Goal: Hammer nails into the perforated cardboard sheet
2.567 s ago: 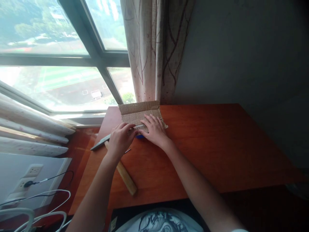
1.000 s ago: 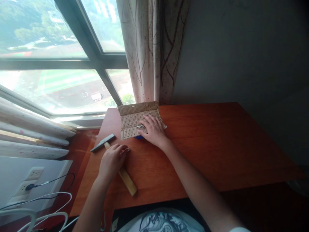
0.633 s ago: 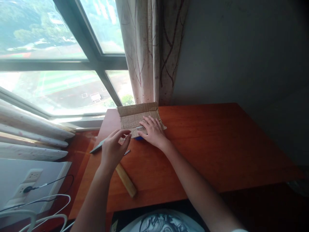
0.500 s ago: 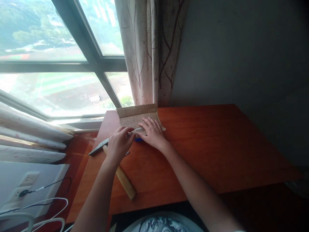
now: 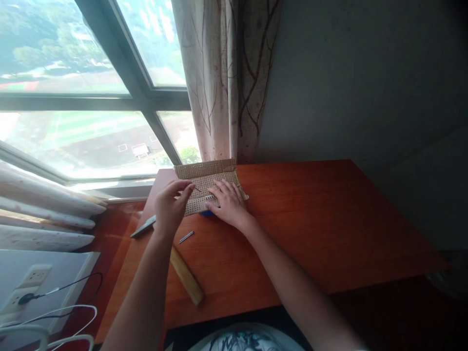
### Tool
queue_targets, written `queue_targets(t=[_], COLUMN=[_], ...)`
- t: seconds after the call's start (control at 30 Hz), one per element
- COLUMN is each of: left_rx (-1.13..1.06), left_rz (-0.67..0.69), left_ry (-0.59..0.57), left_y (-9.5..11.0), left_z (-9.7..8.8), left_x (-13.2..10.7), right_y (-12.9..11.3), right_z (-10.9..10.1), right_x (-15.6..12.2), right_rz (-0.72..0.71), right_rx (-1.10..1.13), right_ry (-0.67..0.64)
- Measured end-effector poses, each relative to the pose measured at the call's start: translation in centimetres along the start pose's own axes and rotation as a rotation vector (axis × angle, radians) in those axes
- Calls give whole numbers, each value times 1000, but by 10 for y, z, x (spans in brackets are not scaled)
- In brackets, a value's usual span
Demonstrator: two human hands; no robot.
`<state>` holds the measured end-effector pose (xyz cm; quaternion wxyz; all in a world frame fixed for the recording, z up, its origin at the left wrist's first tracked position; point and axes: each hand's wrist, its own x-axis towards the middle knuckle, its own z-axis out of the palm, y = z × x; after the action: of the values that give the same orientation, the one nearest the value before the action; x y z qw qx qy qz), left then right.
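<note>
A sheet of brown cardboard point(image 5: 204, 185), punched with rows of small holes and folded up along its far side, lies at the table's far left. My right hand point(image 5: 229, 202) rests flat on its near right part, fingers stretched out. Above the left part, my left hand point(image 5: 171, 202) is closed in a pinch. From its fingertips a thin dark pin-like piece point(image 5: 198, 189) points at the sheet; its exact kind is too small to tell. Something blue point(image 5: 206, 213) shows under the cardboard's near edge, mostly hidden.
A hammer with a wooden handle point(image 5: 186, 275) and grey metal head point(image 5: 144, 227) lies partly under my left forearm. Close to it is a short metal rod point(image 5: 186, 237) on the wooden table point(image 5: 310, 219). Window, curtain point(image 5: 215, 83) and wall border the far side.
My left hand has lifted and moved left, away from my right hand, with the thin piece now showing in its fingertips. More holes and the short metal rod are uncovered. My right hand stays on the cardboard.
</note>
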<state>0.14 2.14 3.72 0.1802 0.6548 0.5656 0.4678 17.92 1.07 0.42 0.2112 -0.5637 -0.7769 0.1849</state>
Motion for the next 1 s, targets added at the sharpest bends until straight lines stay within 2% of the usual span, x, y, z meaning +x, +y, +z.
queue_targets(t=[0.1, 0.17, 0.23, 0.37, 0.43, 0.53, 0.7, 1.0], left_rx=[-195, -215, -123, 93, 156, 314, 558, 563], left_rz=[-54, -66, -67, 84, 96, 87, 71, 165], left_ry=[97, 77, 6, -203, -282, -336, -345, -408], left_y=[16, 22, 22, 0, -17, -41, -59, -66], left_z=[-17, -29, -39, -47, -45, -42, -36, -26], left_x=[-3, -14, -31, -73, -91, -109, -111, -103], right_y=[0, 0, 1, 1, 2, 2, 1, 0], right_z=[1, 1, 2, 2, 2, 2, 1, 0], right_x=[1, 1, 1, 0, 0, 0, 0, -1], right_rz=[3, 3, 1, -4, -6, -7, -6, -1], right_rx=[-1, 1, 5, 2, -2, -3, -4, -5], right_ry=[-6, -11, -12, -2, -1, -4, -6, -12])
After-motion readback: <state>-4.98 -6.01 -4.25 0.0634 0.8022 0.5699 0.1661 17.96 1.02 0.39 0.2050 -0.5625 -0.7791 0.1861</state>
